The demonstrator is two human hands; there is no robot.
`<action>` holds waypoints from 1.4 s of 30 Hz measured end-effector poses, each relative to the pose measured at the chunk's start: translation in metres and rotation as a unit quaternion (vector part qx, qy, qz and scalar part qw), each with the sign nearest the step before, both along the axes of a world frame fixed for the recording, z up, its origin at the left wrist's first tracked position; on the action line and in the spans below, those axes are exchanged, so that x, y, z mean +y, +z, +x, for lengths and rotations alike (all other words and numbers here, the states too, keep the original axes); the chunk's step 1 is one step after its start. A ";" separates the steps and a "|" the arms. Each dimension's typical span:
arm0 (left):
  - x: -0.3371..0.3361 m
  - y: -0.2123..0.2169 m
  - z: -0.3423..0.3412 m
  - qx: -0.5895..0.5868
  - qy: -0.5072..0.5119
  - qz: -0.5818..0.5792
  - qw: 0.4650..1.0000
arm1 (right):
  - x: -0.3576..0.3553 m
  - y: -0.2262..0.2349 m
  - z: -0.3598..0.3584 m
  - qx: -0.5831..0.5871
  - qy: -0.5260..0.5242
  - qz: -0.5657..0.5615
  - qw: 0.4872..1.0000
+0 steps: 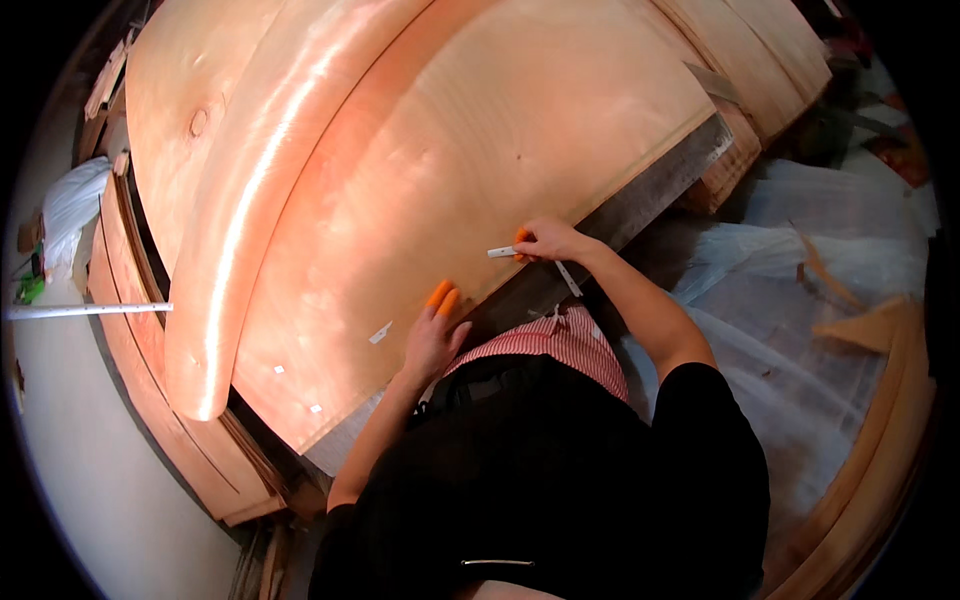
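A broad sheet of pale wood veneer (520, 110) lies in front of me. My left hand (432, 340) rests on it near the front edge, fingers stretched out, with orange covers on two fingertips. Over the same edge, farther right, my right hand (548, 241) pinches a narrow white strip (501, 252) that looks like tape with small dark marks. One end points left over the veneer; the other hangs down past the edge. Another small white piece (380, 332) lies on the sheet left of my left hand, and two smaller bits lie nearer the left corner.
A second veneer sheet with a raised, curled edge (235, 260) lies to the left. More veneer is stacked beyond at the left (160, 400) and far right (765, 60). Clear plastic film (770, 330) covers the right side, with torn veneer scraps (858, 330) on it.
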State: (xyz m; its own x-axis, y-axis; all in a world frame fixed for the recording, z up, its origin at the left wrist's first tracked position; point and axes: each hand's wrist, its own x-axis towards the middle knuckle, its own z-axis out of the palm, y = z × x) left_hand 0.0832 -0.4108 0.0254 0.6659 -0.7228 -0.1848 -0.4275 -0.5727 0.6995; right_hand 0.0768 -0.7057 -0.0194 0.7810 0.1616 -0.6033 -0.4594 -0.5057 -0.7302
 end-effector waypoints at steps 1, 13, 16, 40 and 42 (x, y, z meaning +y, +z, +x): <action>-0.021 -0.001 0.000 0.003 -0.014 0.011 1.000 | -0.003 -0.003 0.003 0.019 -0.005 0.015 1.000; -0.124 -0.003 0.007 -0.086 -0.101 0.178 0.975 | -0.027 -0.013 0.011 0.028 0.024 0.083 0.996; -0.125 -0.008 0.006 -0.091 -0.099 0.185 0.973 | -0.036 -0.004 0.005 -0.084 0.101 -0.085 0.988; -0.122 -0.024 0.047 -0.187 0.108 0.090 0.972 | -0.007 -0.011 0.110 -0.026 0.065 0.073 0.995; -0.131 -0.020 0.050 -0.152 0.108 0.144 0.972 | -0.011 -0.008 0.113 0.006 0.076 0.086 0.993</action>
